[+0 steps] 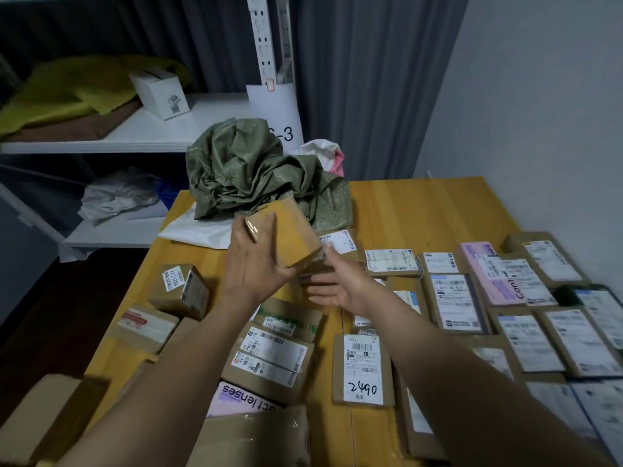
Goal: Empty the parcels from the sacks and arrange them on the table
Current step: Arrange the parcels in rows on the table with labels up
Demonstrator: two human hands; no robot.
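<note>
left grip (256,261) holds a brown parcel (290,234) in the air above the tabletop (421,210), just in front of the green sack (256,170). right grip (337,284) is open, palm up, below it. sack looks crumpled & prob. empty. many parcels (455,301) lie in rows, so task seems nearly done; this one is not yet placed.
</note>
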